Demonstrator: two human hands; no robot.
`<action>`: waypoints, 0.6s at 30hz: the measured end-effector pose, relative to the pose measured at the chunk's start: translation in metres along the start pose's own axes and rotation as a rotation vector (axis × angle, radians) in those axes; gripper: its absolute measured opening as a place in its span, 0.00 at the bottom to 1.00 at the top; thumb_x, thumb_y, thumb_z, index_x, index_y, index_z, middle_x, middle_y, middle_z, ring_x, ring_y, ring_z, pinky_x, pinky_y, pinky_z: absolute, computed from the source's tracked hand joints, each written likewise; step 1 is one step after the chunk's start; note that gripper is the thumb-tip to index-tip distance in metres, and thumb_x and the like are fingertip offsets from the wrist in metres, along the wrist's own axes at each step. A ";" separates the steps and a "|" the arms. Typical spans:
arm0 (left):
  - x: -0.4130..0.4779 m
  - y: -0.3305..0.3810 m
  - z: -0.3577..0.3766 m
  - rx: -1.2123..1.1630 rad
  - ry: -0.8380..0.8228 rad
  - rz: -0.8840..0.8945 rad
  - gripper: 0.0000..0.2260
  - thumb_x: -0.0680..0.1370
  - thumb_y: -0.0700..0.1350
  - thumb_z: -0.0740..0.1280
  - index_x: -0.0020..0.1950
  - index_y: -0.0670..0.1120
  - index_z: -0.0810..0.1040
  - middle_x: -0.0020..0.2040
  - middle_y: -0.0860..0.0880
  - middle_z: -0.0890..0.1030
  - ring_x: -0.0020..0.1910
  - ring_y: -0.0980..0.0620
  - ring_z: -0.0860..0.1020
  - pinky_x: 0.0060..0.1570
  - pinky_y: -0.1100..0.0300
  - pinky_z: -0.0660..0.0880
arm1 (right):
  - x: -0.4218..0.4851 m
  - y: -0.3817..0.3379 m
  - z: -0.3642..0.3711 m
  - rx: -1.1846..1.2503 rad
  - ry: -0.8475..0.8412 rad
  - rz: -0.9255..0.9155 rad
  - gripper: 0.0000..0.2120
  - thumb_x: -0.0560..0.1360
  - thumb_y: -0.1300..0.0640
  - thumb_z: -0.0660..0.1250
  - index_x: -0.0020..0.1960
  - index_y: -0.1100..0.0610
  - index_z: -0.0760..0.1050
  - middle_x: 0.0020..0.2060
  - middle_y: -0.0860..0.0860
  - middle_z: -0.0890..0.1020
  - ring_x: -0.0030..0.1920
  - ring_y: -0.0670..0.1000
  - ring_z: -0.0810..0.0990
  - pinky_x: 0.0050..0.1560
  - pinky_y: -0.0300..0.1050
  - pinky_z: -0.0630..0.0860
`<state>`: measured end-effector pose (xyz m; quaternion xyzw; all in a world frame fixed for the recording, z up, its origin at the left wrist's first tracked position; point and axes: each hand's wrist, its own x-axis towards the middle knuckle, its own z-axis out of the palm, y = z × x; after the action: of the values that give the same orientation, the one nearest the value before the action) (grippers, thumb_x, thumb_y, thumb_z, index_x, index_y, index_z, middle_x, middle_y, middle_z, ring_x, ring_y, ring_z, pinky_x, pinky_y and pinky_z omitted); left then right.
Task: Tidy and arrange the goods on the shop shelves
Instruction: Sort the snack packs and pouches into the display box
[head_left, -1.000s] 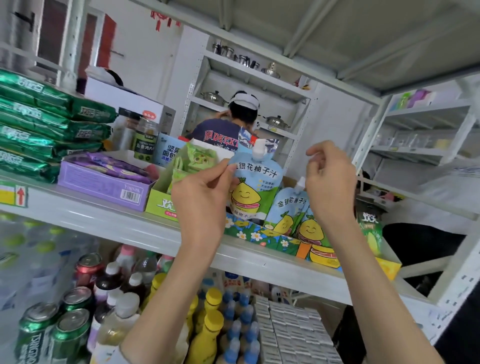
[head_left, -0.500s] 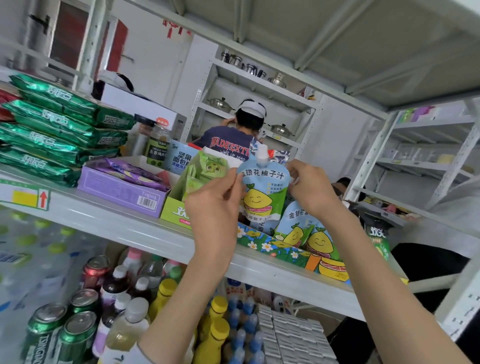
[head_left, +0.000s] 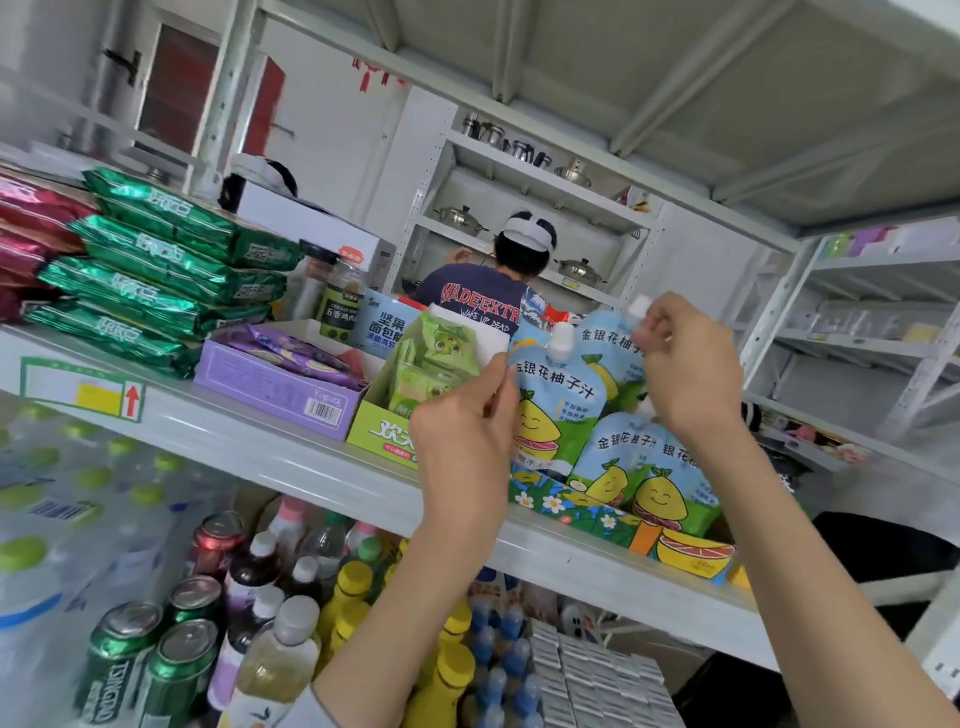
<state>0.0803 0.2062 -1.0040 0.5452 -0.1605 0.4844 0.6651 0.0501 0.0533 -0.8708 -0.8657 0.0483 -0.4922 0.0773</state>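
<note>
- Two hands are up at the upper shelf (head_left: 311, 467), both on juice pouches that stand in a flowered display box (head_left: 571, 506) at its right end.
- My left hand (head_left: 465, 431) has its fingers curled, thumb and forefinger pinching the top left corner of the front pouch (head_left: 558, 405), which stands upright with its white cap up.
- My right hand (head_left: 685, 374) is curled too, its fingertips closed on the top of the rear pouch (head_left: 608, 353). It looks like the white cap they pinch, but that spot is blurred.
- Both pouches read 金银花柚子汁 above a smiling yellow fruit.
- More pouches (head_left: 621, 457) of the same print sit lower in the box, nearer and to the right.
- Just left of the box is a green carton (head_left: 384, 431) of green sachets, marked 欢.
- Left again lies a purple box (head_left: 291, 400) with a barcode and a word like "Yogurt".
- Behind these, a jar (head_left: 340, 306) reads 五香鸡肉 and a blue pack (head_left: 387, 332) reads 坚果面包.
- Green packets (head_left: 156, 270) are stacked at the far left.
- On the lower shelf, near left, green cans (head_left: 114, 670) read TSINGTAO.
</note>
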 end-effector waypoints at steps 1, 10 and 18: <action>0.000 0.001 0.000 -0.014 0.011 -0.035 0.11 0.82 0.49 0.68 0.59 0.48 0.86 0.27 0.53 0.80 0.22 0.50 0.76 0.26 0.51 0.77 | -0.003 -0.003 -0.005 0.026 0.105 0.004 0.03 0.82 0.61 0.65 0.51 0.55 0.74 0.40 0.50 0.79 0.41 0.56 0.76 0.39 0.47 0.65; 0.000 0.011 0.008 0.090 0.120 -0.092 0.07 0.81 0.48 0.69 0.55 0.51 0.87 0.27 0.54 0.80 0.25 0.55 0.78 0.32 0.53 0.77 | -0.021 0.000 -0.058 0.397 0.778 0.178 0.06 0.81 0.55 0.55 0.52 0.52 0.70 0.37 0.38 0.70 0.40 0.42 0.70 0.51 0.46 0.70; -0.013 0.028 0.025 -0.211 0.003 -0.291 0.10 0.81 0.47 0.69 0.47 0.63 0.84 0.30 0.53 0.84 0.29 0.54 0.84 0.38 0.50 0.82 | -0.064 0.005 -0.024 0.402 0.566 0.023 0.09 0.85 0.59 0.56 0.51 0.62 0.73 0.35 0.45 0.72 0.35 0.43 0.67 0.37 0.42 0.62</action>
<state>0.0595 0.1761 -0.9885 0.4890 -0.1288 0.3642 0.7821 -0.0036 0.0569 -0.9136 -0.6619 -0.0203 -0.7114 0.2353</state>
